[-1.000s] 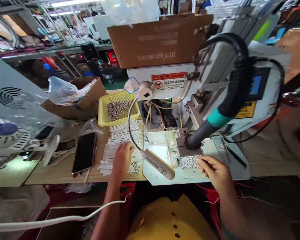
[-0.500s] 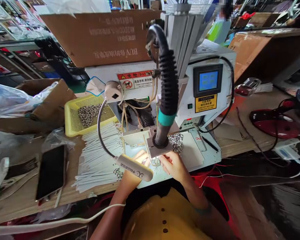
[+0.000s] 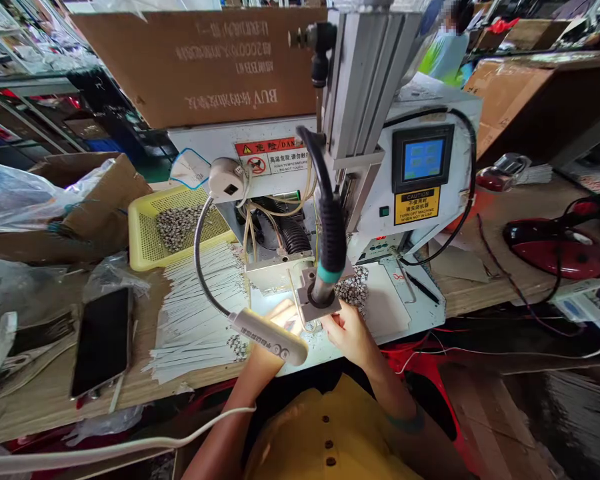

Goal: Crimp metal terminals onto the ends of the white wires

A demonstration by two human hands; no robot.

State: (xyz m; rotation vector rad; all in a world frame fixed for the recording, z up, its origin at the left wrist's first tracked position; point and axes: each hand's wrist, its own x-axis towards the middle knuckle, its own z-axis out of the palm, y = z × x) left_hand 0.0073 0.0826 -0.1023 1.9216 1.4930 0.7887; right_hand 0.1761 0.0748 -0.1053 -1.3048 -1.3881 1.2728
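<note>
Both hands meet under the grey metal press head (image 3: 320, 303), with little room. The left hand (image 3: 280, 320), behind the white lamp bar (image 3: 269, 337), and the right hand (image 3: 347, 330) pinch something too small to tell.

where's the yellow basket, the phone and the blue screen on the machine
yellow basket (image 3: 141, 235): head view, on its bare left mesh floor.
phone (image 3: 101, 341): head view, middle of its dark glass face.
blue screen (image 3: 423, 159): head view, centre of the lit display on the machine's front panel.
</note>
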